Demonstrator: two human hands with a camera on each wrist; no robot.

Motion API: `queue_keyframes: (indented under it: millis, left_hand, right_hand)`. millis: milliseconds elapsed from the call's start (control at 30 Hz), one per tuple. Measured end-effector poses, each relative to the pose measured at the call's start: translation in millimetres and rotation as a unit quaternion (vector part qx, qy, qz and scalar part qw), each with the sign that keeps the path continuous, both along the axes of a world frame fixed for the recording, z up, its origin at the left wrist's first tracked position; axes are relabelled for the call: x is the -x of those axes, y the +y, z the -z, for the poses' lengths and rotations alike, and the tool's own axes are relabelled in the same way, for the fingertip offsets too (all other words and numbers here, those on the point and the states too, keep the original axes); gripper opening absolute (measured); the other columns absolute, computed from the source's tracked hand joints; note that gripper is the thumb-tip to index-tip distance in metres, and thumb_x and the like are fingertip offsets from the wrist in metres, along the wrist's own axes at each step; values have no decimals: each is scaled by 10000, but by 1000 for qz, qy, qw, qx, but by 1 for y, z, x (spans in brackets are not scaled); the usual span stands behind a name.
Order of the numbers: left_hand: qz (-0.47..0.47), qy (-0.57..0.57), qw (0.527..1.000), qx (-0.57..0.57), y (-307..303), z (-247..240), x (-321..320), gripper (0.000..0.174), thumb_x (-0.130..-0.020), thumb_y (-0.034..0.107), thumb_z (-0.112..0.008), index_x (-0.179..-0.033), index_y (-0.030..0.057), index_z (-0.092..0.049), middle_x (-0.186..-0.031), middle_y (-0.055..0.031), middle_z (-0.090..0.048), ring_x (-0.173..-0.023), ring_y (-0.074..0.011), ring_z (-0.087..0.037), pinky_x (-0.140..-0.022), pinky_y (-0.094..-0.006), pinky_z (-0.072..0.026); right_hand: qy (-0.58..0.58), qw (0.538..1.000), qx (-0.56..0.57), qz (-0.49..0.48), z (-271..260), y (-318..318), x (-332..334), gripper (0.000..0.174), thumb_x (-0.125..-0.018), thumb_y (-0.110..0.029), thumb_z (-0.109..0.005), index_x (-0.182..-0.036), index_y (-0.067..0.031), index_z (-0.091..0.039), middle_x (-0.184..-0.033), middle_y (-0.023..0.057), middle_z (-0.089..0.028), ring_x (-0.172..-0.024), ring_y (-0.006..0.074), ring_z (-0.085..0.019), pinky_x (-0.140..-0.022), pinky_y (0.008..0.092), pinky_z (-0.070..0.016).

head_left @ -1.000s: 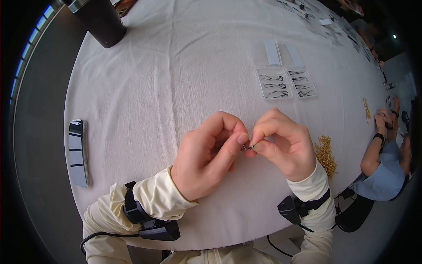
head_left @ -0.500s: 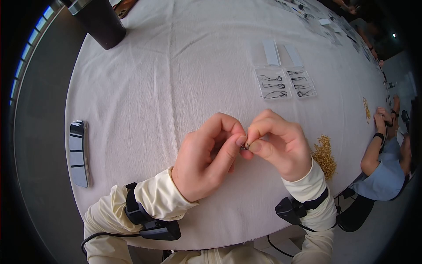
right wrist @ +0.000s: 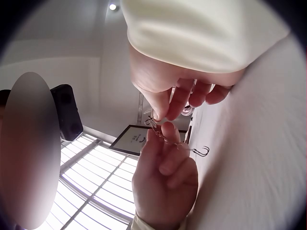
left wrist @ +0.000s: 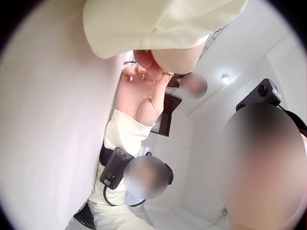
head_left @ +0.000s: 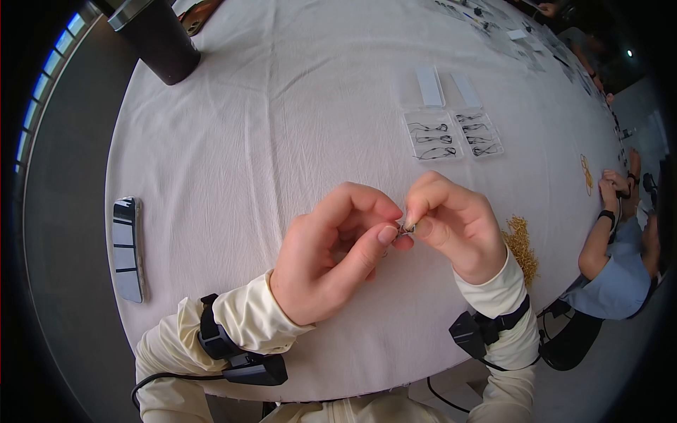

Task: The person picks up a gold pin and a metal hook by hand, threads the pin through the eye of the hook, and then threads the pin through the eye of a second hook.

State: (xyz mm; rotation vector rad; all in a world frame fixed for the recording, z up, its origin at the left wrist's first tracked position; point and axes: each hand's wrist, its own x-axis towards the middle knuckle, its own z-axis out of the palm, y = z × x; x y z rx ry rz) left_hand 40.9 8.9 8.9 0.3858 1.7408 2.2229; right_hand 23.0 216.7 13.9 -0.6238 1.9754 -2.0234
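Observation:
My left hand [head_left: 324, 257] and right hand [head_left: 458, 229] meet over the cloth, fingertips close together. Between them is a small dark metal piece; in the right wrist view it shows as fishing hooks [right wrist: 203, 152] linked by thin line. One pair of points juts out below the left hand's fingers, while another small hook [right wrist: 151, 121] sits at the right fingertips. The left hand pinches the line and hooks between thumb and index finger. With thumb and index finger, the right hand pinches the upper hook. In the left wrist view, fingers hide most of it.
Two clear plastic boxes [head_left: 431, 156] hold several dark hooks on line. A pile of small gold-coloured pieces [head_left: 520, 250] lies beside the right wrist. A phone [head_left: 127, 250] is at the left, a dark tumbler [head_left: 166, 49] at the far left. Another person's arm [head_left: 596, 247] is at the right edge.
My right hand first came in nearer the left fingertips, then drew back slightly right. Both hands keep pinching the hooks; the left has barely moved.

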Motion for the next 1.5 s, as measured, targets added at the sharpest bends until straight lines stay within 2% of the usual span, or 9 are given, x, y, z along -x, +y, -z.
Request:
queue_keyframes:
  millis: [433,533,600,633,700,833,1200,1300,1500]
  left_hand:
    - [13,33,999,20,-4,3,1,62,-1001,51,-574,-1049,22,-546,-904,-69,-673,-697,-49,-619,-517,-188,-461]
    - [4,35,999,14,-3,2,1,58,-1001,55,-577,-1034,21,-543,-899,-66,-665,-684,-47,-609,-510,-187,-455]
    - [-7,16,1000,4,-3,0,0,68,-997,39,-582,-1054,6,-565,-888,-34,-679,-764,-40,-615,-664,-188,-475]
    - [-8,16,1000,4,-3,-1,0,68,-997,39,-582,-1054,6,-565,-888,-34,-679,-764,-40,-615,-664,-188,-475]
    - [-17,43,998,37,-4,-1,0,65,-990,25,-583,-1049,3,-566,-870,-31,-673,-732,-40,-607,-628,-195,-470]
    - [-25,90,992,85,-6,1,0,68,-971,-1,-595,-1036,3,-576,-853,-35,-668,-686,-44,-599,-580,-202,-459]
    - [-41,270,953,135,-7,4,4,112,-943,-67,-588,-1044,-30,-556,-952,-120,-668,-637,-99,-601,-553,-222,-500]
    - [-73,244,956,144,-5,3,1,114,-924,-30,-637,-1030,9,-617,-906,-97,-695,-648,-156,-636,-573,-255,-495]
    - [-66,333,924,175,-8,4,4,113,-932,-83,-595,-1025,-24,-571,-935,-116,-693,-635,-126,-641,-557,-243,-524]
  right_hand:
    - [38,994,-78,61,1,-2,-1,78,-878,-15,-674,-951,-42,-684,-910,13,-615,-812,113,-514,-770,266,-403]
    - [115,980,-108,124,-8,-6,-4,134,-820,-7,-709,-944,-55,-688,-879,24,-613,-791,135,-527,-740,283,-418]
    - [257,938,-171,157,-11,-5,-7,191,-743,3,-760,-904,-76,-695,-849,27,-607,-759,167,-535,-694,303,-425]
    - [257,938,-171,156,-14,-5,-8,191,-743,3,-760,-904,-76,-695,-849,27,-607,-759,167,-535,-694,303,-425]
    - [346,897,-228,152,-20,-7,-11,222,-688,9,-793,-862,-91,-698,-832,23,-601,-738,195,-532,-665,319,-425]
    - [368,878,-258,164,-19,-12,-13,222,-672,-24,-827,-841,-95,-702,-807,9,-601,-735,210,-527,-671,324,-423]
    - [308,904,-247,165,-21,-13,-14,182,-699,-6,-808,-836,-74,-710,-792,15,-628,-729,196,-550,-665,316,-440]
    - [278,919,-230,159,-18,-14,-13,164,-723,-9,-800,-848,-65,-709,-794,26,-642,-735,187,-562,-661,304,-453]
    - [212,949,-180,150,-12,-13,-13,143,-763,-22,-792,-873,-55,-707,-809,27,-658,-749,161,-576,-660,288,-457]
